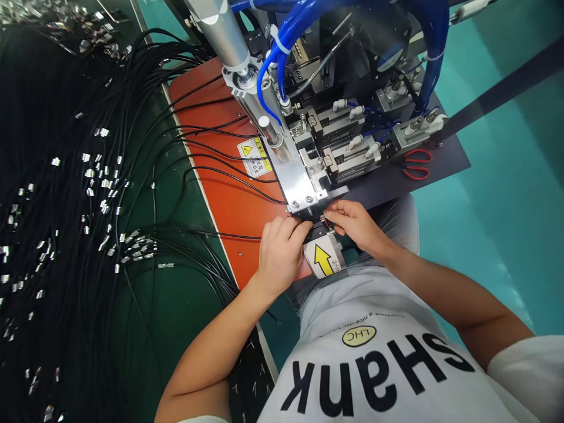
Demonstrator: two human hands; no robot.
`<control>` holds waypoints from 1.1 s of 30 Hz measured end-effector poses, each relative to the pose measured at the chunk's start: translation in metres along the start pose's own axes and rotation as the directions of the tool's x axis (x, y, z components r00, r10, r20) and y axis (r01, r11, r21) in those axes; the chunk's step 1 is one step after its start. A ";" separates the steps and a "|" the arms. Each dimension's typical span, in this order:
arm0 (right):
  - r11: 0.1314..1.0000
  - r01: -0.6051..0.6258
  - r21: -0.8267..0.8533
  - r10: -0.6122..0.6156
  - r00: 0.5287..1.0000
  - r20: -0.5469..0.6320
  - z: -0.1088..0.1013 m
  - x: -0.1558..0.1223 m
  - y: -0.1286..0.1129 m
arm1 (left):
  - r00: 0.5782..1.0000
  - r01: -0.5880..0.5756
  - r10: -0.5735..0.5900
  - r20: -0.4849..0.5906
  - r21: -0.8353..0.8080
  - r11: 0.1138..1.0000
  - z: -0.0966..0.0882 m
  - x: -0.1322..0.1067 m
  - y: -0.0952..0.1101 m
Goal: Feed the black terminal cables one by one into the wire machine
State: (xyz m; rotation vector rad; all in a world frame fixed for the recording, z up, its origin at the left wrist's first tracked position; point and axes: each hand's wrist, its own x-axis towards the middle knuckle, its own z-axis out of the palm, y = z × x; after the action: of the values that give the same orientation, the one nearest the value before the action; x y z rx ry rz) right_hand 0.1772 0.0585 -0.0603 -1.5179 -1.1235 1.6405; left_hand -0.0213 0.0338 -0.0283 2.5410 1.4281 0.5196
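Observation:
My left hand (282, 252) is closed at the front of a metal press machine (299, 182), its fingertips at a small black fixture (318, 232). A black cable (240, 237) runs from the left across the orange board and in under this hand's curled fingers. From the other side my right hand (355, 223) reaches the same fixture, thumb and forefinger pinched together. What lies between those fingertips is too small to make out; a bit of red shows beside them. Just below the fixture sits a metal block (325, 256) with a yellow arrow label.
Black cables (101, 205) with shiny metal ends heap on the green table (176, 305) to the left. Several cables cross the orange board (238, 205) toward the machine. Blue air hoses (304, 23) arch above. Red-handled scissors (417, 164) lie at the right.

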 end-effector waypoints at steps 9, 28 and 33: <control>0.995 -0.062 0.073 0.058 0.997 0.047 -0.004 -0.023 0.005 | 1.000 0.006 -0.006 -0.013 -0.035 0.999 0.003 -0.005 -0.001; 0.999 0.045 0.016 -0.046 0.997 0.058 -0.011 -0.014 0.003 | 0.999 0.025 -0.027 -0.025 -0.048 0.999 0.001 -0.008 0.001; 0.990 0.065 0.124 -0.060 0.997 -0.047 -0.006 -0.017 0.009 | 0.999 0.031 -0.032 -0.015 -0.098 0.995 0.001 -0.009 0.000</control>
State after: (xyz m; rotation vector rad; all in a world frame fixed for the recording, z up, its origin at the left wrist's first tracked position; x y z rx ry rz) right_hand 0.1867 0.0401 -0.0606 -1.4174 -1.0152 1.5977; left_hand -0.0250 0.0259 -0.0311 2.4397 1.4099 0.5923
